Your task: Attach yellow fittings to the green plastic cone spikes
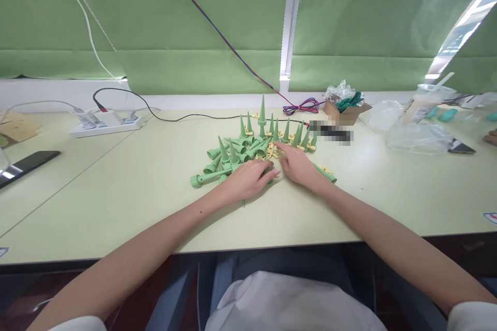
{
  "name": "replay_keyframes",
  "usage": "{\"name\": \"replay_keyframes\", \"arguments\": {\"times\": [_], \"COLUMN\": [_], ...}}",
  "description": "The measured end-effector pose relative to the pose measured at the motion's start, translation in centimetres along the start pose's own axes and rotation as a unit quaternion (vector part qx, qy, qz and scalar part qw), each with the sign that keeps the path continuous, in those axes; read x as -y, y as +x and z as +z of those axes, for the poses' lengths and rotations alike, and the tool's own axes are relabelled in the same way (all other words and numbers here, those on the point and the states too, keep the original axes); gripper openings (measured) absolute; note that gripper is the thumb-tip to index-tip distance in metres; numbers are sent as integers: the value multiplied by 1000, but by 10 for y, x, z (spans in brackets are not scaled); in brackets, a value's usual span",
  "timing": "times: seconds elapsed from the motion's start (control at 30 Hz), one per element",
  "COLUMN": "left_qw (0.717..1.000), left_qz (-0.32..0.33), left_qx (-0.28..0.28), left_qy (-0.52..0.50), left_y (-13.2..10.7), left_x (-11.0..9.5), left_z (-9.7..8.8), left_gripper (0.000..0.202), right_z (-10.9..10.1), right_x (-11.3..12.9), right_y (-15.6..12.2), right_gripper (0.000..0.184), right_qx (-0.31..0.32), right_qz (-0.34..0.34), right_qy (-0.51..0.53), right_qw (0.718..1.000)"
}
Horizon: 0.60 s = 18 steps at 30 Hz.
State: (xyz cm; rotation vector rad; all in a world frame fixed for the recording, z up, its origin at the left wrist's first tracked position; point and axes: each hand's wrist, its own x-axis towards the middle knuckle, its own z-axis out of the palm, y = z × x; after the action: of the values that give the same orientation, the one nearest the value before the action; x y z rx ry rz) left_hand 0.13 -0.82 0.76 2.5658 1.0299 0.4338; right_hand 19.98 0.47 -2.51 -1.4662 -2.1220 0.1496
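Note:
A heap of green plastic cone spikes [248, 147] lies in the middle of the pale table [116, 201], some upright, some on their sides. Small yellow pieces [272, 151] are scattered among them. My left hand [248, 178] rests palm down at the near edge of the heap, fingers curled over a green spike under it. My right hand [297, 164] lies flat beside it, fingers stretched toward the yellow pieces, its index finger touching them. A long green spike [207, 177] lies just left of my left hand.
A white power strip [106, 124] with cables sits at the back left, a black phone [27, 164] at the far left. A cardboard box [345, 109] with plastic wrap, clear bags [417, 137] and a cup stand at the back right. Another person's hand [491, 138] shows at the right edge.

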Motion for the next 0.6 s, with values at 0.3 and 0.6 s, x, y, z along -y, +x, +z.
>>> {"name": "replay_keyframes", "arguments": {"times": [0.3, 0.6], "left_qw": [996, 989], "left_qz": [-32, -30], "left_qx": [-87, -144], "left_qy": [10, 19], "left_y": [0, 1], "left_x": [-1, 3], "left_z": [0, 3], "left_gripper": [37, 24], "right_z": [5, 4], "right_x": [-3, 4], "right_y": [5, 17], "right_gripper": [47, 56], "right_qx": [-38, 10], "right_qz": [-30, -25], "right_qy": [13, -9], "right_qw": [999, 1000]}}
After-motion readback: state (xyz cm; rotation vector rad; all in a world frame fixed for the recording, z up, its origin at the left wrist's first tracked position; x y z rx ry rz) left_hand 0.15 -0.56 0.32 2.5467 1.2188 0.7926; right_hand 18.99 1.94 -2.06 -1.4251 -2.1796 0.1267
